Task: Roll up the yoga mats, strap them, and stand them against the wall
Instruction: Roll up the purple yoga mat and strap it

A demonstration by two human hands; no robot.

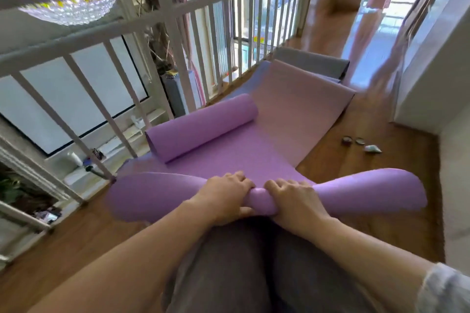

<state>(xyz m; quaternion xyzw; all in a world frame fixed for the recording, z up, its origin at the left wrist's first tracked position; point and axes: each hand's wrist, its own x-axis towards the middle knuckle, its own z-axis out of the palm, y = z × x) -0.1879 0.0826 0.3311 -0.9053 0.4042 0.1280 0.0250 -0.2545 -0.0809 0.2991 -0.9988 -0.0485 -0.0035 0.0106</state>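
Rolled mat [201, 127] lies ahead; railing [101, 99] hems left

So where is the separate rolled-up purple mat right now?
In the head view, the rolled purple mat lies left of centre on the flat mat, beside the white railing.

Clad in dark grey trousers [241, 274] of soft, lightly creased fabric. Fitted at the right elbow with a pale, faintly patterned, bunched sleeve [442, 290]. Bare along both forearms [142, 241] down to left hand [226, 195] and right hand [292, 201].
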